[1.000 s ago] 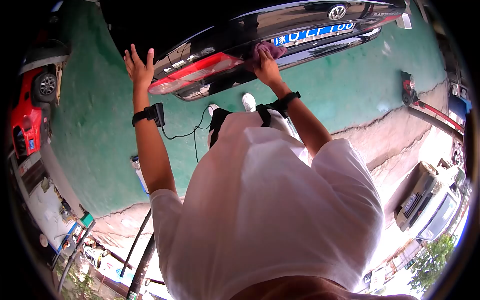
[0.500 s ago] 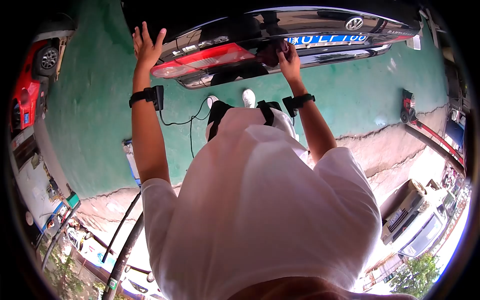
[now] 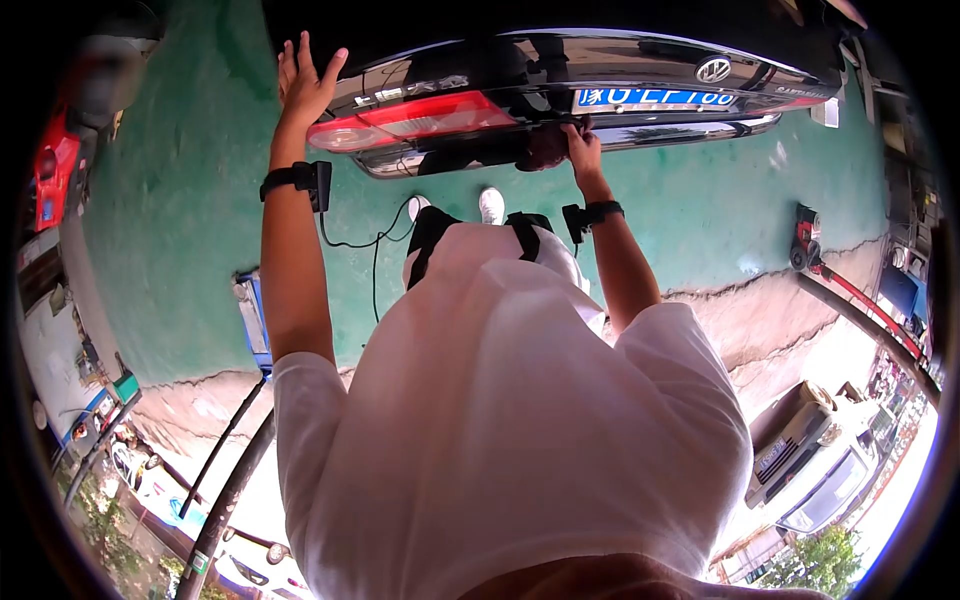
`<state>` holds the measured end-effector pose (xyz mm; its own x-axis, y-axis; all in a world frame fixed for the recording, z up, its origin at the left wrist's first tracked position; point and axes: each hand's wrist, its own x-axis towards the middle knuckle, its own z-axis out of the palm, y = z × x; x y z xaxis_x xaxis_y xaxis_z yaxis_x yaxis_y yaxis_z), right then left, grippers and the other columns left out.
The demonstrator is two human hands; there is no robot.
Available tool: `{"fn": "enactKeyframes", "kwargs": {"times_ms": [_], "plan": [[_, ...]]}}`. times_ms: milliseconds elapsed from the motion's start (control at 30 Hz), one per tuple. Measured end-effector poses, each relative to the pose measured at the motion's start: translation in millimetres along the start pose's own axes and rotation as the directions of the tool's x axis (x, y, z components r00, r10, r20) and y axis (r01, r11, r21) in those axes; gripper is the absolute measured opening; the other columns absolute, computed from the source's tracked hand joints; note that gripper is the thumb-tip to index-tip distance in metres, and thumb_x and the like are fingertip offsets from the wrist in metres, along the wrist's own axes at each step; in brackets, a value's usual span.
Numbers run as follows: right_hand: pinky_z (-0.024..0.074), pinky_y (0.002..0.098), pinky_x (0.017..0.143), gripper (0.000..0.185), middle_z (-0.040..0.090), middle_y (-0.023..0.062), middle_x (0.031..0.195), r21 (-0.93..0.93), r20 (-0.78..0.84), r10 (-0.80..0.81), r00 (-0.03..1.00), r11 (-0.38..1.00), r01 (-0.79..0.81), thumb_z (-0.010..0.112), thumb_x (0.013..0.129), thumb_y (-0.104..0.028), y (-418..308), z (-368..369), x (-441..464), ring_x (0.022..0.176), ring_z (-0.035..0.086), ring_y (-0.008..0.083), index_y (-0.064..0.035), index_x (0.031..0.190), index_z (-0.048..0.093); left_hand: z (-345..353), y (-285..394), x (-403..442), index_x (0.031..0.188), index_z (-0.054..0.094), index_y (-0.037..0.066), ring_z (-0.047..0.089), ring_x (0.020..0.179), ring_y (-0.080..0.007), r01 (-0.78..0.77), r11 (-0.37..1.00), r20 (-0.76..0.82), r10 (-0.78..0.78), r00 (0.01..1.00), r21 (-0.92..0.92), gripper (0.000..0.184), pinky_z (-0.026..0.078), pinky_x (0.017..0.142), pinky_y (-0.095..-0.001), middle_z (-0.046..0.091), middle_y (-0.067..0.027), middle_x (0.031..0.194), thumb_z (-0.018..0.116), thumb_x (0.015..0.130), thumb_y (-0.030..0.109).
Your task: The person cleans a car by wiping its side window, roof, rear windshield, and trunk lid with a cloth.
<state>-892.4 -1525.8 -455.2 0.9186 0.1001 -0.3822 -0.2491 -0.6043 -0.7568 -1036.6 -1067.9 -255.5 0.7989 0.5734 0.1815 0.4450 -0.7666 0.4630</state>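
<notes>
The rear of a black car fills the top of the head view. My left hand lies with fingers spread at the car's left rear corner, above the red tail light. My right hand is closed at the rear bumper, just below the blue licence plate. A dark, maroon-looking cloth hangs from its fingers and rests near the bumper. The fingertips are partly lost against the dark bodywork. A black band with a small box sits on each wrist.
A black cable hangs from the left wristband. Behind me are a blue stand and a dark post. A red floor jack with a long handle lies at right. A red vehicle stands at far left, a white one at lower right.
My right hand has moved down with the cloth, from beside the plate's left end to the bumper below it. The left hand keeps its place on the car; the view has shifted slightly.
</notes>
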Motion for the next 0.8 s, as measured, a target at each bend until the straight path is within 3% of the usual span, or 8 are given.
{"fn": "enactKeyframes", "kwargs": {"times_ms": [133, 233, 267, 367, 433, 500, 667, 800], "plan": [[0.0518, 0.0397, 0.077, 0.029, 0.066, 0.0106, 0.082, 0.788, 0.057, -0.065, 0.996, 0.616, -0.005, 0.069, 0.090, -0.020, -71.6, -19.6, -28.8, 0.081, 0.063, 0.0206, 0.0059, 0.102, 0.065, 3.6, -6.4, 2.1, 0.162, 0.024, 0.019, 0.010, 0.155, -0.0400, -0.012, 1.000, -0.016, 0.012, 1.000, -0.005, 0.101, 0.014, 0.123, -0.0531, 0.013, -0.0214, 0.168, 0.050, 0.086, 0.081], [0.0529, 0.0400, 0.079, 0.029, 0.068, 0.0165, 0.093, 0.332, -0.079, -0.369, 0.926, 0.866, 0.374, 0.068, 0.089, -0.021, -65.6, -9.3, -1.7, 0.086, 0.066, 0.0287, 0.0033, 0.105, 0.065, 1.8, -6.0, 2.3, 0.162, 0.024, 0.019, 0.010, 0.155, -0.0405, -0.010, 1.000, 0.004, 0.010, 1.000, 0.001, 0.101, 0.014, 0.124, -0.0520, 0.013, -0.0220, 0.167, 0.051, 0.086, 0.080], [0.0529, 0.0453, 0.085, 0.036, 0.067, 0.0269, 0.108, 0.023, -0.031, -0.348, 0.937, 0.937, 0.348, 0.066, 0.089, -0.020, -76.0, -13.6, -11.2, 0.096, 0.065, 0.0454, 0.0009, 0.118, 0.063, 1.6, -5.9, 2.1, 0.162, 0.024, 0.019, 0.010, 0.155, -0.0406, -0.008, 1.000, -0.001, 0.008, 1.000, -0.006, 0.101, 0.014, 0.124, -0.0520, 0.013, -0.0221, 0.167, 0.052, 0.087, 0.080], [0.0502, 0.0513, 0.090, 0.057, 0.061, 0.0349, 0.121, -0.270, -0.143, -0.729, 0.669, 0.679, 0.683, 0.064, 0.088, -0.019, -55.1, 12.0, -12.6, 0.104, 0.057, 0.0566, -0.0005, 0.140, 0.050, 1.1, -3.9, 3.2, 0.162, 0.023, 0.019, 0.009, 0.155, -0.0407, -0.003, 1.000, 0.003, 0.003, 1.000, -0.017, 0.101, 0.013, 0.124, -0.0520, 0.013, -0.0224, 0.167, 0.052, 0.087, 0.079], [0.0443, 0.0570, 0.096, 0.076, 0.059, 0.0373, 0.121, -0.253, -0.170, -0.737, 0.654, 0.674, 0.694, 0.062, 0.089, -0.017, -50.5, 16.3, -24.4, 0.106, 0.056, 0.0572, -0.0021, 0.155, 0.028, 0.1, -2.3, 2.3, 0.162, 0.023, 0.019, 0.009, 0.155, -0.0408, 0.010, 1.000, 0.007, -0.010, 1.000, -0.017, 0.101, 0.013, 0.124, -0.0521, 0.012, -0.0226, 0.167, 0.052, 0.087, 0.079], [0.0434, 0.0570, 0.098, 0.085, 0.059, 0.0363, 0.125, -0.189, 0.061, -0.426, 0.903, 0.883, 0.429, 0.062, 0.088, -0.015, -46.7, 10.8, -35.2, 0.106, 0.056, 0.0560, -0.0028, 0.160, 0.017, -2.1, -0.5, 1.4, 0.162, 0.024, 0.019, 0.009, 0.155, -0.0410, 0.016, 1.000, 0.017, -0.016, 1.000, -0.018, 0.101, 0.013, 0.124, -0.0524, 0.012, -0.0228, 0.167, 0.053, 0.087, 0.079], [0.0509, 0.0487, 0.072, 0.030, 0.066, 0.0193, 0.085, -0.053, -0.302, -0.519, 0.800, 0.847, 0.529, 0.071, 0.088, -0.015, -22.2, -0.5, -37.5, 0.077, 0.064, 0.0421, -0.0017, 0.102, 0.047, -3.6, -0.7, 1.5, 0.162, 0.024, 0.019, 0.009, 0.155, -0.0415, -0.002, 1.000, 0.019, 0.003, 1.000, -0.017, 0.101, 0.014, 0.123, -0.0528, 0.012, -0.0237, 0.167, 0.053, 0.086, 0.079], [0.0488, 0.0415, 0.066, 0.025, 0.058, 0.0150, 0.078, 0.119, -0.348, -0.420, 0.838, 0.867, 0.484, 0.070, 0.089, -0.014, -75.5, -31.2, -50.7, 0.067, 0.057, 0.0360, -0.0013, 0.098, 0.051, 3.6, -9.1, 2.1, 0.161, 0.025, 0.019, 0.010, 0.155, -0.0423, -0.028, 0.999, -0.019, 0.028, 0.999, -0.024, 0.101, 0.014, 0.123, -0.0533, 0.013, -0.0244, 0.167, 0.054, 0.086, 0.079]]}}
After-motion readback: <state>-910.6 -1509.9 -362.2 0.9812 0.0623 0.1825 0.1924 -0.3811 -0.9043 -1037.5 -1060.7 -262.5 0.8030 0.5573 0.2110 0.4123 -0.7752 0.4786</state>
